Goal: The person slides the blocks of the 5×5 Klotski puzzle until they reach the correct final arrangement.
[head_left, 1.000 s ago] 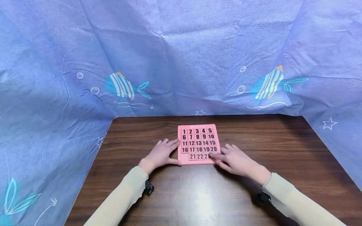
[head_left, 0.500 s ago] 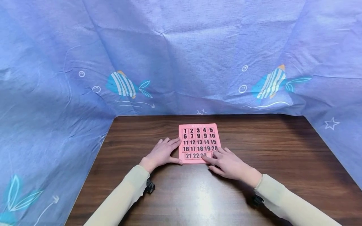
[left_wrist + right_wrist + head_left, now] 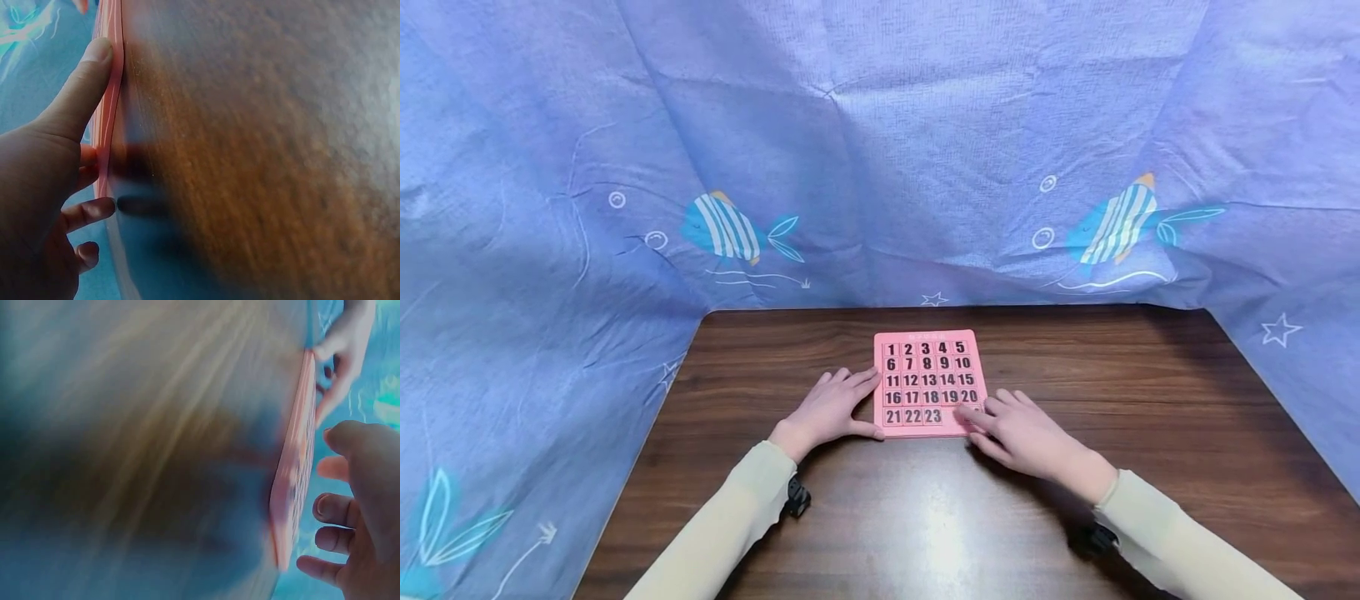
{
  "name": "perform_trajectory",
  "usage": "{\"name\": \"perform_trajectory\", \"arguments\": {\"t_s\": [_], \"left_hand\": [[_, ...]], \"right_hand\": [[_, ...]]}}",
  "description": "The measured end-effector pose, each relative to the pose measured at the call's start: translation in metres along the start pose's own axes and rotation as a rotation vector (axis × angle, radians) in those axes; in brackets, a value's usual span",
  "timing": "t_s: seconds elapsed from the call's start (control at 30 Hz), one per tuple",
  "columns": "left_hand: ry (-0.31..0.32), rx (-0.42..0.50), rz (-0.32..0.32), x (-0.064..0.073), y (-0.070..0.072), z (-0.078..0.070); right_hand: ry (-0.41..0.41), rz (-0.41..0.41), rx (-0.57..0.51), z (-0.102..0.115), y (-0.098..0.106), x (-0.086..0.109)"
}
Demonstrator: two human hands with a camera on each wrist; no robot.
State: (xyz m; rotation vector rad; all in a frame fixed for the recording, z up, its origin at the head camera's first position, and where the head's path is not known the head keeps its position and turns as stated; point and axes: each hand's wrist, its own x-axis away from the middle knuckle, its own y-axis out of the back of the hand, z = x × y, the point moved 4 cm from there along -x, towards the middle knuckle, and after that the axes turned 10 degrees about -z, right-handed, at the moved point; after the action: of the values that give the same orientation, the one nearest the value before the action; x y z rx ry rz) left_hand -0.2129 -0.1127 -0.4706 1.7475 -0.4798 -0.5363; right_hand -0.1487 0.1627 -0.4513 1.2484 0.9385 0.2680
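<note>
A pink sliding number puzzle [image 3: 919, 372] lies flat on the table, its black-numbered tiles in rows. Tiles 1 to 20 fill the upper rows; 21, 22 and 23 stand at the left of the bottom row, with a bare pink gap beside 23. My left hand [image 3: 826, 410] rests against the puzzle's left side, fingers extended along that edge and thumb at the near left corner. At the lower right, my right hand [image 3: 1028, 435] reaches over the board with its index fingertip beside the gap. That hand hides the bottom row's right end.
The dark wooden table [image 3: 760, 350] extends around the puzzle on all sides. A blue cloth with fish prints [image 3: 880, 167] hangs behind the table and along its sides. Both sleeved forearms carry a small black wrist device [image 3: 797, 497].
Tiles 21, 22 and 23 have slid left along the bottom row. My right index finger moved left with them, then back right, uncovering 23. The left hand stays at the edge.
</note>
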Motion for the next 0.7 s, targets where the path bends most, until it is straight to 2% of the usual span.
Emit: {"name": "perform_trajectory", "arguments": {"t_s": [0.23,0.53,0.7], "left_hand": [[-0.009,-0.016,-0.010,0.001,0.000,0.003],[-0.003,-0.019,-0.012,-0.001,0.000,0.004],[-0.007,-0.016,-0.013,-0.002,0.000,0.003]], "right_hand": [[-0.055,0.029,0.038,-0.013,0.005,0.023],[-0.043,0.033,-0.014,0.001,-0.004,0.009],[-0.064,0.042,-0.026,0.003,-0.007,0.009]]}}
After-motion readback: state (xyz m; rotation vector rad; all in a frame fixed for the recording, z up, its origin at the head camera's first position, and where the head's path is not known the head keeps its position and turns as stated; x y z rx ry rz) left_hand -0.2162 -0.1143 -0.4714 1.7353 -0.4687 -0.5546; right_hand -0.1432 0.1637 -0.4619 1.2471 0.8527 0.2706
